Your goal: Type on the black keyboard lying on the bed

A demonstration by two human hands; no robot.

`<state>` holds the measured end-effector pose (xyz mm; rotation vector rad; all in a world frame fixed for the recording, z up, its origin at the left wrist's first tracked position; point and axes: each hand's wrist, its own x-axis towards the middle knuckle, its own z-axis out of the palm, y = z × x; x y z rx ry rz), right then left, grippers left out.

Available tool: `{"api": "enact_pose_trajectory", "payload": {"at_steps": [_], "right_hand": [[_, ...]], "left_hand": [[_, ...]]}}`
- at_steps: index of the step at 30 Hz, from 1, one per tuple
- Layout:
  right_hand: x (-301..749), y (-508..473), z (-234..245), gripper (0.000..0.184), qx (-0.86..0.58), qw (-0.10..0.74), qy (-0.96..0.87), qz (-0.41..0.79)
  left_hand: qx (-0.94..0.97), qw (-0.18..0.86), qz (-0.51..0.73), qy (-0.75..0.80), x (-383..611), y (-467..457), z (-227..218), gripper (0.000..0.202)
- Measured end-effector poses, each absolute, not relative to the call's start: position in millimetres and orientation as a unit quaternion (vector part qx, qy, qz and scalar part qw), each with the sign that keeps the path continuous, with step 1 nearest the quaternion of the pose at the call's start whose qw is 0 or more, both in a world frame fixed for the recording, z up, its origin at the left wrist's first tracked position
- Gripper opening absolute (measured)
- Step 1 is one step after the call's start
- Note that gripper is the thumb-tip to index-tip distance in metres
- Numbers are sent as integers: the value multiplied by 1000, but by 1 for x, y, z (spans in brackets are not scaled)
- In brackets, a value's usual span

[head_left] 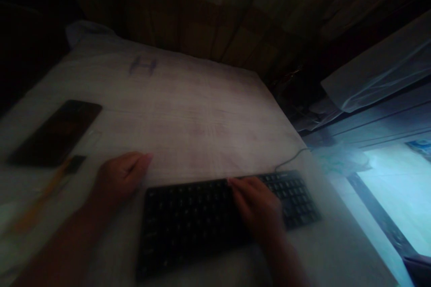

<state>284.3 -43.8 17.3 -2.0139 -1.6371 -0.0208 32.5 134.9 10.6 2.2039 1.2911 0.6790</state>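
A black keyboard lies slightly askew on the pale table, its cable running off the right edge. Over its right-middle part is my right hand, thumb and fingers pressed together at the keyboard's far edge. Whatever those fingertips may hold is too small and blurred to name. My left hand rests closed on the table just beyond the keyboard's left corner, touching no object that I can see. Left of it lies a yellow-handled tool with a dark head, partly blurred, beside a dark flat device like a tablet.
The table has a pale checked cover with a dark H-shaped mark or object near the back. A brown curtain hangs behind it. Beyond the right edge are a clear plastic bag and a bright floor area.
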Motion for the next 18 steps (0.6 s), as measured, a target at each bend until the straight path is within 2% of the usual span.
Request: {"api": "enact_pose_trajectory", "payload": {"at_steps": [10, 18], "right_hand": [[292, -47, 18, 24, -753, 278, -595, -38], [279, -44, 18, 26, -727, 276, -628, -2]], "left_hand": [[811, 248, 252, 466, 31, 134, 11, 33], [814, 232, 251, 470, 32, 135, 12, 32]]}}
